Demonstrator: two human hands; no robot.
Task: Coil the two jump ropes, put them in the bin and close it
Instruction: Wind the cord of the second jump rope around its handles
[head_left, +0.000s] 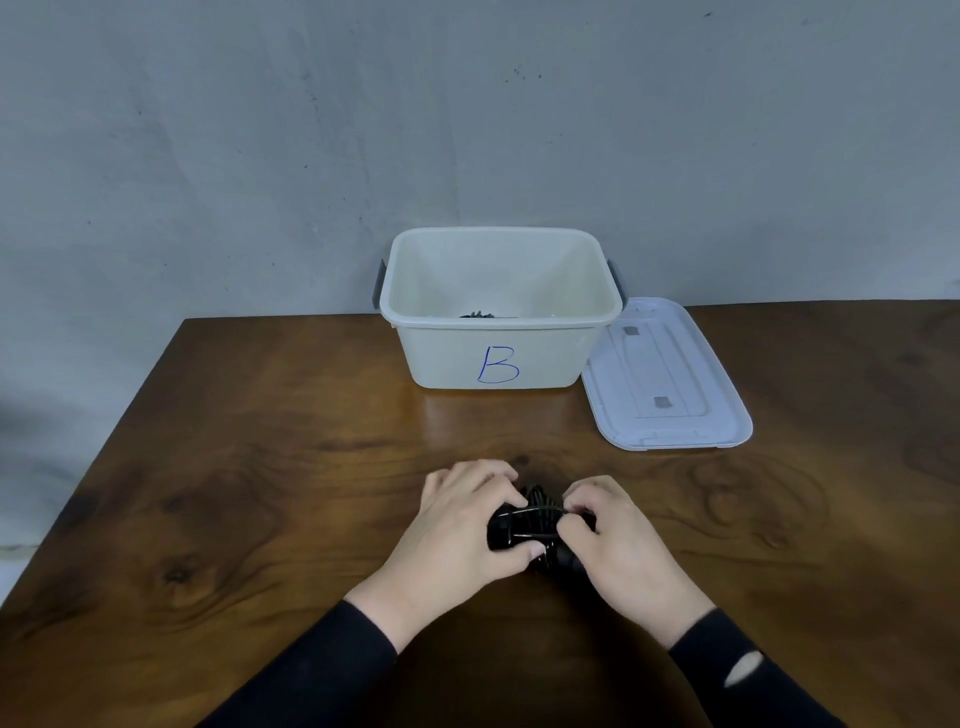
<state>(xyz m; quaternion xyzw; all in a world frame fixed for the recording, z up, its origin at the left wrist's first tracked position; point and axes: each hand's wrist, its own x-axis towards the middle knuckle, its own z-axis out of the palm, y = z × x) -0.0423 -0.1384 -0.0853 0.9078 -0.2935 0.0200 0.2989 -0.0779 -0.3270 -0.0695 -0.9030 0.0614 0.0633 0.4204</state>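
A black jump rope (537, 519), wound into a tight bundle around its handles, rests on the wooden table near me. My left hand (467, 525) grips its left side and my right hand (613, 540) pinches its right side. Behind it stands a white open bin (498, 358) marked with a blue B. Inside, just above the front rim, a bit of another dark jump rope (480, 315) shows. The translucent lid (670, 379) lies flat on the table to the right of the bin.
The brown wooden table (260, 493) ends at a grey wall behind the bin. Its left edge runs diagonally toward me. The bin has grey latches on both ends.
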